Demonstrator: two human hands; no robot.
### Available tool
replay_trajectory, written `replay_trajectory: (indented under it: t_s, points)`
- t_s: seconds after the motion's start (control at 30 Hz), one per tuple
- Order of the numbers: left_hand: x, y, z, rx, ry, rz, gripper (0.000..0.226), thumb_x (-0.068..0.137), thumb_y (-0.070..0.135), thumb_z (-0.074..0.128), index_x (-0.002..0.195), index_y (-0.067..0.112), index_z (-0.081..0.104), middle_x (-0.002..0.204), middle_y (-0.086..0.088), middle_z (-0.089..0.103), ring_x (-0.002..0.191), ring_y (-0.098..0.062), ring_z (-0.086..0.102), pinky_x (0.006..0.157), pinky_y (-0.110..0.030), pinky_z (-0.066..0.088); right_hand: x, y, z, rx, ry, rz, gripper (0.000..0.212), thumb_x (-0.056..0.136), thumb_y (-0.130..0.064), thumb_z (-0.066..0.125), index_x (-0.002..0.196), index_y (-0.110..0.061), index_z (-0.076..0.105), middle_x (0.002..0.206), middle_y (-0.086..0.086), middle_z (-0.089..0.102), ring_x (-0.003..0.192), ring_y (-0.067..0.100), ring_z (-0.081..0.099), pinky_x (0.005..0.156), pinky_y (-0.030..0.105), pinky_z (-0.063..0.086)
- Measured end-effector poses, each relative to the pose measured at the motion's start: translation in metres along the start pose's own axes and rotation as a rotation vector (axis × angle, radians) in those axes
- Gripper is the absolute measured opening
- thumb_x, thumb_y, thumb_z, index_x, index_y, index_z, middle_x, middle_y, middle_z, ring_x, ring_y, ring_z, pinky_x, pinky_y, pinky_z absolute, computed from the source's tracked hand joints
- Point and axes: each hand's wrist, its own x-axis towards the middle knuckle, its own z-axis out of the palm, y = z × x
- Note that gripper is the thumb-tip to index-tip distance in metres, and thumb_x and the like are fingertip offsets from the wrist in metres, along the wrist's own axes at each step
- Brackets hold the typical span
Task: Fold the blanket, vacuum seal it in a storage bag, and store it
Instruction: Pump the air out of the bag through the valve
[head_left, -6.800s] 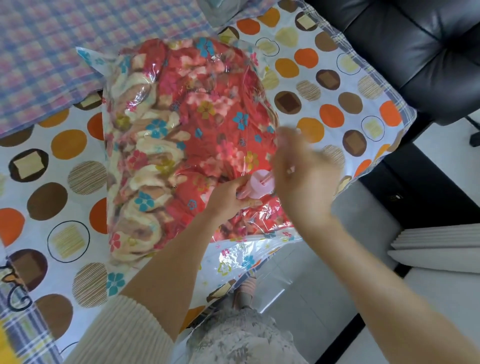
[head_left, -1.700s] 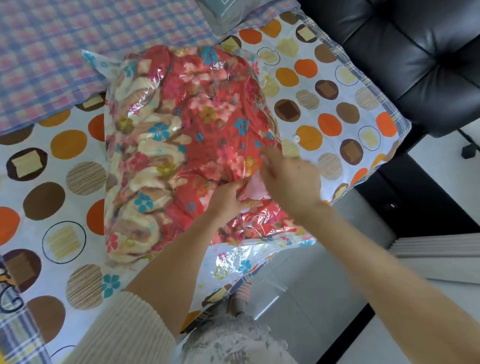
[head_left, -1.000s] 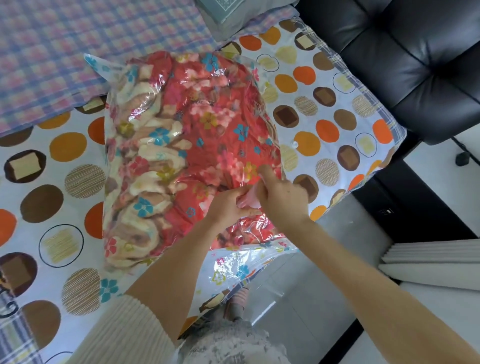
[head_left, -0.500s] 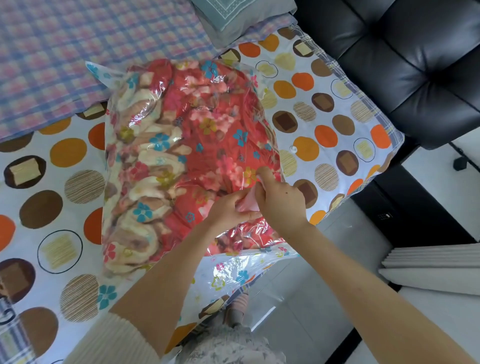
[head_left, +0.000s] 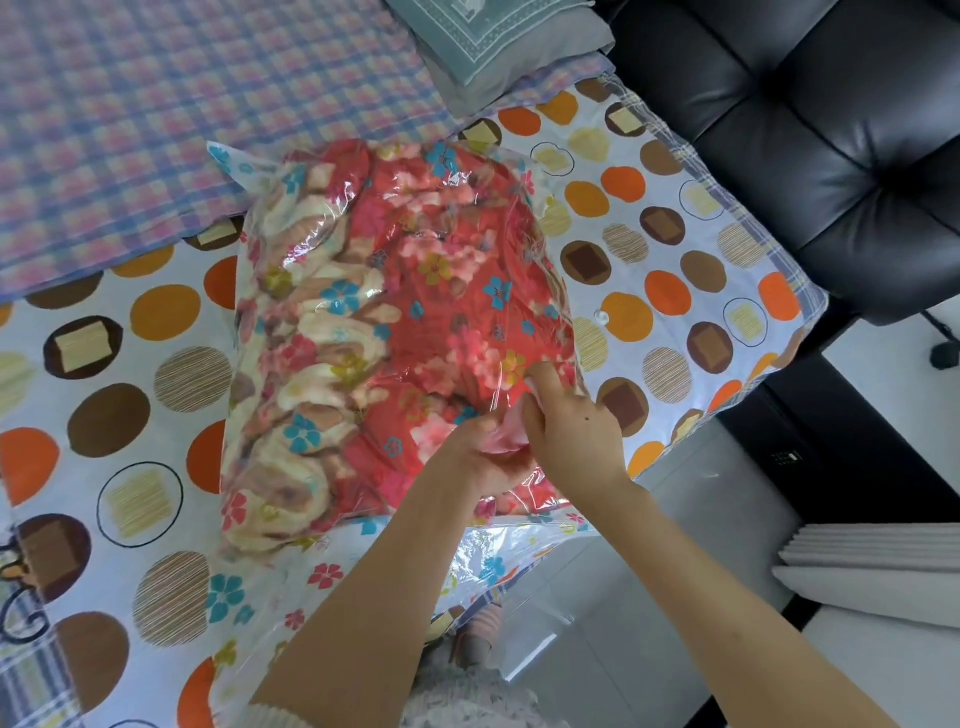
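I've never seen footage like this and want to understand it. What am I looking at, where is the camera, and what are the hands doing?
There is no machine here. A person wears one wide-angle camera on the head, so you look down along both forearms. On a spotted sheet lies a clear storage bag with a red floral blanket inside. The left hand and right hand meet at the near right part of the bag. Both grip a pink valve, probably the port for drawing the air out. A small white round piece lies on the sheet to the right of the bag. Farther off are a plaid sheet, a grey-green pillow and a black leather chair.
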Motion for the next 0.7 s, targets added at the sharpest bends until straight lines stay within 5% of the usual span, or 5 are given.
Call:
replay_trajectory:
  t_s: [0.23,0.3,0.47,0.63,0.7]
  points:
    - [-0.003,-0.004,0.001,-0.03,0.051,0.018,0.032,0.082,0.015,0.068,0.094,-0.01,0.053,0.076,-0.029,0.064,0.068,-0.038,0.064,0.055,-0.046,0.055,0.022,-0.022,-0.114,0.099,0.262,0.022,0.027,0.087,-0.027,0.042,0.098,-0.019,0.064,0.045,0.005,0.05,0.043,0.029,0.046,0.046,0.029,0.039]
    - [-0.004,-0.004,0.002,-0.042,0.043,0.031,0.03,0.082,0.012,0.068,0.094,-0.01,0.052,0.078,-0.029,0.064,0.069,-0.039,0.063,0.054,-0.047,0.055,0.016,-0.021,-0.099,0.134,0.327,0.08,0.023,0.087,-0.025,0.04,0.101,-0.023,0.059,0.044,0.001,0.044,0.039,0.024,0.042,0.043,0.027,0.033]
    - [-0.002,-0.01,0.001,-0.091,0.084,0.073,0.023,0.085,0.008,0.063,0.09,-0.01,0.05,0.062,-0.027,0.062,0.057,-0.037,0.064,0.063,-0.041,0.058,0.003,-0.009,-0.039,-0.084,-0.049,-0.004,0.02,0.08,-0.021,0.043,0.094,-0.017,0.058,0.037,0.0,0.032,0.026,0.022,0.034,0.04,0.016,0.017]
    - [0.0,-0.008,0.0,-0.111,0.058,0.06,0.034,0.081,0.011,0.068,0.101,-0.01,0.051,0.074,-0.029,0.064,0.056,-0.04,0.065,0.053,-0.048,0.054,0.014,-0.019,-0.099,0.083,0.368,0.008,0.018,0.084,-0.015,0.05,0.098,-0.022,0.061,0.042,0.002,0.041,0.039,0.025,0.039,0.042,0.024,0.032]
    - [0.001,-0.009,-0.001,-0.11,0.066,0.077,0.03,0.084,0.011,0.065,0.1,-0.01,0.051,0.07,-0.027,0.064,0.047,-0.038,0.063,0.048,-0.046,0.053,0.0,-0.018,-0.075,0.107,0.308,0.057,0.023,0.085,-0.016,0.046,0.104,-0.026,0.054,0.047,-0.004,0.036,0.042,0.019,0.036,0.042,0.022,0.026]
